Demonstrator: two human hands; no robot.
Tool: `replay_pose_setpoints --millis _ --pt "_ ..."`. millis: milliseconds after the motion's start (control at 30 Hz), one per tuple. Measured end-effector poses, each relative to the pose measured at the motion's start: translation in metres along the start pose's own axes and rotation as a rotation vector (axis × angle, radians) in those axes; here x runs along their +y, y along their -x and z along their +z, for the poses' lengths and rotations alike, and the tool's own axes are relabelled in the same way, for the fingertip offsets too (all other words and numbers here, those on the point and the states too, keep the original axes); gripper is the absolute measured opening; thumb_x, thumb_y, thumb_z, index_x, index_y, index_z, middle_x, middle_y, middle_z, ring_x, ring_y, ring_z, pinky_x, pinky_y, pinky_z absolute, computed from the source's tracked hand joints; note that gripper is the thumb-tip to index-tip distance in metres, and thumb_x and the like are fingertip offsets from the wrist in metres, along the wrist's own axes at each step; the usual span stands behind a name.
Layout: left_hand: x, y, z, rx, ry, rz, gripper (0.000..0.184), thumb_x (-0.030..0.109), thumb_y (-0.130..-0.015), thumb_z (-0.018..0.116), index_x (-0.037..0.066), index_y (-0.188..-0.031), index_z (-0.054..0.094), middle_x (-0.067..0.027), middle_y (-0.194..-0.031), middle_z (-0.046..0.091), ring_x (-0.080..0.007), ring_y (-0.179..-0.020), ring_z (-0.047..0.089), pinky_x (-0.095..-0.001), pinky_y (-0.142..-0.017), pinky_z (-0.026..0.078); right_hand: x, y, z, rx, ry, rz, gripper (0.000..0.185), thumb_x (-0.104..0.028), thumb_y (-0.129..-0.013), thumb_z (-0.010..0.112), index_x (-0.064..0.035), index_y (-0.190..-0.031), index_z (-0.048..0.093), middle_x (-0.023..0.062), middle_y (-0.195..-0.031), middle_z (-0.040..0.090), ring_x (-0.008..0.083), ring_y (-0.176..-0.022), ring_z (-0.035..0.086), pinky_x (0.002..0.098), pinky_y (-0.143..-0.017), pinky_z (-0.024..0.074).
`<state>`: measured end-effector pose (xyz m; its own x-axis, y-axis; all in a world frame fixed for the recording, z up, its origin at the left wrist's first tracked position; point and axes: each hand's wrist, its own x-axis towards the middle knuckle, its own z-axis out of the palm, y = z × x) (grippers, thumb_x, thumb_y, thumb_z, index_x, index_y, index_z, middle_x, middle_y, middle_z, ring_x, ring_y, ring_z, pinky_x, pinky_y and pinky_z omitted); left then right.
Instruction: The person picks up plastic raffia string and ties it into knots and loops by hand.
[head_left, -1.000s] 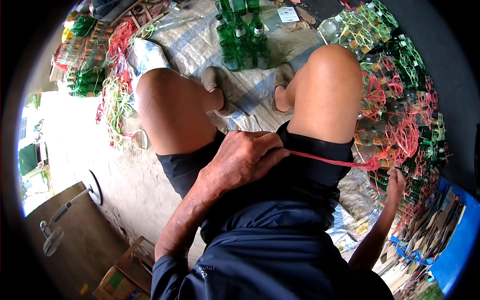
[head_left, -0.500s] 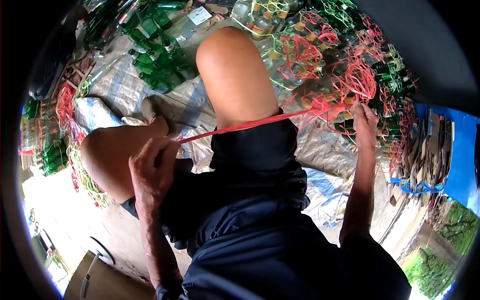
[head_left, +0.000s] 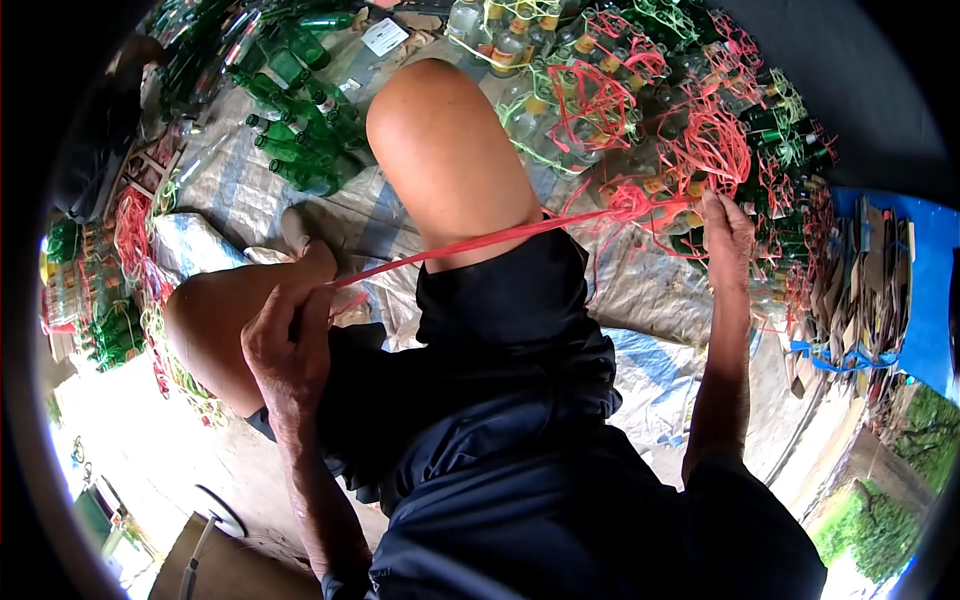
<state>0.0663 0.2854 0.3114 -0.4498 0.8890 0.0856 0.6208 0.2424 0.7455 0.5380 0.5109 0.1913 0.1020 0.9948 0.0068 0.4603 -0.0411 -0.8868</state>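
A red plastic string (head_left: pixel 470 243) is stretched across my raised knee, between my two hands. At the left, my left hand (head_left: pixel 290 325) pinches one end of it over my lap. My right hand (head_left: pixel 727 228), held out to the right, closes on the other end. Near the right hand the string has a loose, tangled knot (head_left: pixel 630 203). Just beyond that hand lies a bundle of red string (head_left: pixel 715 145) on top of bottles.
Green bottles (head_left: pixel 310 140) stand in a group on the sheet (head_left: pixel 390 215) ahead. Clear bottles (head_left: pixel 510 45) tied with string are at the upper right. Stacked cardboard (head_left: pixel 860 280) is at the right, a person's dark clothing (head_left: pixel 100 150) at the upper left.
My hands have moved apart, the left one toward my left knee, and the red string between them is longer. The view has turned to the right.
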Motion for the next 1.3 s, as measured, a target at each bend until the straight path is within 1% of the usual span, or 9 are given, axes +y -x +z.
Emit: replay_pose_setpoints --millis 400,533,633,800,900,933,1033,1167,1300 --pt "-0.022 0.006 -0.008 0.138 0.051 -0.131 0.006 0.004 -0.095 0.069 -0.001 -0.097 0.071 -0.0020 -0.077 0.067 -0.0090 -0.071 0.059 -0.0250 -0.065 0.048 -0.018 0.015 0.019 -0.129 -0.028 -0.044 0.024 -0.026 -0.103 0.067 -0.0058 -0.091 0.068 -0.0118 -0.068 0.044 -0.0003 -0.059 0.033 0.0225 -0.051 0.0265" --pt "-0.042 0.008 -0.019 0.160 0.121 -0.352 0.010 0.009 -0.096 0.069 0.000 -0.097 0.072 -0.0017 -0.080 0.068 -0.0091 -0.076 0.060 -0.0256 -0.070 0.049 -0.033 0.023 0.022 -0.337 0.085 0.099 0.020 -0.018 -0.101 0.065 0.0011 -0.097 0.070 -0.0060 -0.078 0.060 0.0015 -0.071 0.049 0.0212 -0.063 0.0403" --pt "-0.050 0.005 -0.021 0.198 0.061 -0.231 0.011 0.010 -0.097 0.069 0.000 -0.097 0.072 -0.0018 -0.080 0.068 -0.0094 -0.077 0.060 -0.0257 -0.071 0.049 -0.037 0.032 0.036 -0.434 0.060 0.012 0.014 -0.014 -0.100 0.066 -0.0011 -0.101 0.070 -0.0071 -0.077 0.057 0.0013 -0.070 0.048 0.0213 -0.063 0.0400" --pt "-0.057 0.004 -0.028 0.234 -0.019 -0.118 0.013 0.013 -0.097 0.069 0.000 -0.097 0.073 -0.0020 -0.081 0.069 -0.0099 -0.078 0.060 -0.0259 -0.072 0.049 -0.063 0.050 0.068 -0.572 0.117 -0.058 0.026 -0.007 -0.103 0.056 -0.0016 -0.127 0.063 0.0046 -0.116 0.068 0.0094 -0.096 0.062 0.0257 -0.083 0.0510" --pt "-0.058 0.003 -0.030 0.253 -0.047 -0.083 0.015 0.014 -0.097 0.069 0.000 -0.098 0.073 -0.0020 -0.082 0.069 -0.0103 -0.079 0.060 -0.0260 -0.073 0.050 -0.082 0.059 0.089 -0.608 0.137 -0.272 0.028 -0.006 -0.103 0.056 -0.0025 -0.130 0.062 0.0033 -0.115 0.068 0.0100 -0.097 0.063 0.0254 -0.087 0.0508" --pt "-0.058 0.003 -0.031 0.257 -0.052 -0.073 0.015 0.014 -0.097 0.069 0.000 -0.098 0.073 -0.0021 -0.082 0.069 -0.0104 -0.079 0.060 -0.0261 -0.073 0.050 -0.102 0.062 0.089 -0.724 0.059 -0.099 0.029 -0.004 -0.101 0.056 -0.0017 -0.130 0.061 0.0041 -0.115 0.068 0.0086 -0.098 0.061 0.0251 -0.088 0.0503" --pt "-0.060 0.002 -0.032 0.271 -0.068 -0.052 0.016 0.016 -0.097 0.069 0.000 -0.098 0.073 -0.0022 -0.083 0.069 -0.0107 -0.080 0.060 -0.0262 -0.073 0.050 -0.102 0.078 0.106 -0.669 -0.175 -0.246 0.022 -0.006 -0.099 0.060 -0.0012 -0.120 0.064 0.0106 -0.105 0.072 0.0161 -0.095 0.068 0.0329 -0.085 0.0544" --pt "-0.062 0.000 -0.030 0.288 -0.079 -0.025 0.018 0.017 -0.097 0.069 0.000 -0.098 0.073 -0.0023 -0.084 0.069 -0.0112 -0.081 0.061 -0.0264 -0.074 0.050 -0.109 0.083 0.109 -0.583 -0.123 -0.288 0.021 -0.008 -0.102 0.058 0.0001 -0.119 0.066 0.0053 -0.093 0.069 0.0123 -0.086 0.064 0.0285 -0.079 0.0527" --pt "-0.062 -0.001 -0.032 0.302 -0.094 -0.005 0.020 0.019 -0.097 0.068 0.000 -0.098 0.074 -0.0024 -0.085 0.069 -0.0116 -0.082 0.061 -0.0265 -0.075 0.050 -0.121 0.085 0.099 -0.751 -0.379 0.098 0.032 -0.024 -0.107 0.053 -0.0003 -0.123 0.067 0.0016 -0.086 0.064 0.0074 -0.077 0.057 0.0233 -0.066 0.0431"
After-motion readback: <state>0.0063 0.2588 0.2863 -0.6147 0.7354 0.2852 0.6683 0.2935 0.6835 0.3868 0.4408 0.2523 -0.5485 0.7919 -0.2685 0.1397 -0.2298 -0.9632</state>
